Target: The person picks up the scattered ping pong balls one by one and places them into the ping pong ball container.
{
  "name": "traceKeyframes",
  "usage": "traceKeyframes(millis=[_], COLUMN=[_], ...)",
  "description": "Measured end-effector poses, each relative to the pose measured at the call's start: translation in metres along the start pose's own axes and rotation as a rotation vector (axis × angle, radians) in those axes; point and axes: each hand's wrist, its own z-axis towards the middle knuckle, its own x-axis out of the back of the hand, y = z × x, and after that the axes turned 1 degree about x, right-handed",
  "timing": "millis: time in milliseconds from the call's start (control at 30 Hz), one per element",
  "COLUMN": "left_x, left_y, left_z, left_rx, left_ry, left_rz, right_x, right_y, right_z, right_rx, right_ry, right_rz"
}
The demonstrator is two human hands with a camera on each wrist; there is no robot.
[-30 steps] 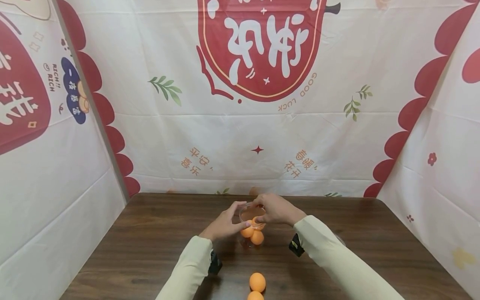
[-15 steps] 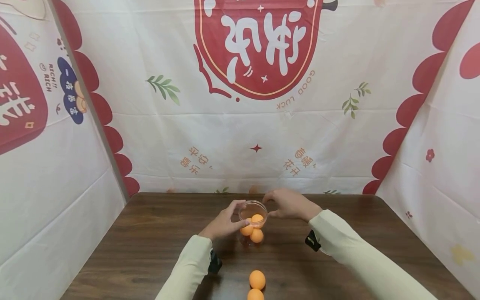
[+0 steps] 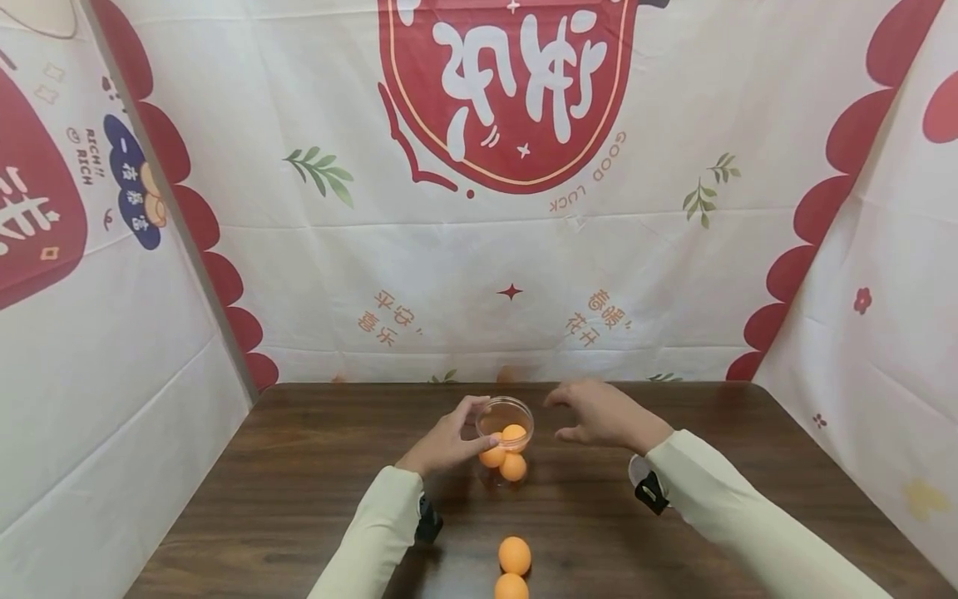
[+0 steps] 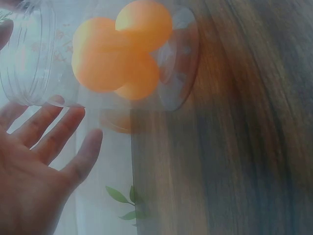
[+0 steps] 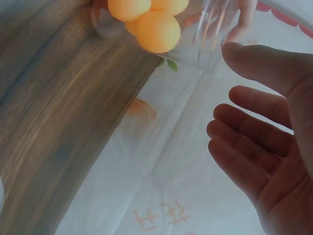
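Note:
A clear plastic jar (image 3: 527, 409) stands upright on the table with several orange ping-pong balls (image 4: 98, 63) inside. My left hand (image 3: 446, 441) grips the jar near its rim, thumb at the front and fingers around the far side. The left wrist view shows those fingers (image 4: 58, 134) against the clear wall. To the right of the jar, my right hand (image 3: 602, 413) is in the air, apart from it, and holds nothing. Its fingers (image 5: 249, 137) are loosely bent in the right wrist view. Two more orange balls (image 3: 514, 556) lie one before the other at the table's front.
The dark wood-grain table (image 3: 314, 466) ends at a white printed cloth (image 3: 449, 266) hung behind it, with more cloth on both sides. A clear round object (image 3: 639, 468), perhaps a lid, lies partly hidden under my right wrist.
My right hand has come out of the jar's mouth and moved off to the right. The left hand stays on the jar, and a clear round object now shows by the right wrist.

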Motion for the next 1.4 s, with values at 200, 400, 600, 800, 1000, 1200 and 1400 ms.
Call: traceKeyframes(millis=[200, 400, 600, 800, 1000, 1200, 1400], left_x=[-0.001, 0.003, 0.007, 0.003, 0.001, 0.001, 0.003], left_y=[-0.004, -0.001, 0.003, 0.003, 0.003, 0.002, 0.002], left_z=[-0.001, -0.002, -0.002, -0.001, 0.000, 0.000, 0.001], left_rx=[-0.001, -0.013, -0.008, 0.003, -0.007, -0.004, -0.019], left_ry=[-0.002, 0.016, 0.020, -0.002, -0.013, -0.022, -0.033], left_rz=[-0.019, 0.002, 0.026, 0.026, 0.013, 0.005, -0.005], right_x=[-0.004, -0.007, -0.015, -0.030, -0.045, -0.057, -0.067], right_y=[-0.005, -0.014, -0.022, -0.029, -0.037, -0.046, -0.056], right_z=[-0.012, -0.021, -0.026, -0.034, -0.037, -0.034, -0.031], right_rx=[-0.017, 0.006, 0.043, 0.062, 0.074, 0.110, 0.144], right_ry=[-0.032, -0.020, -0.024, -0.021, -0.033, -0.053, -0.102], right_rz=[0.009, 0.001, -0.002, 0.031, 0.087, 0.112, 0.157])
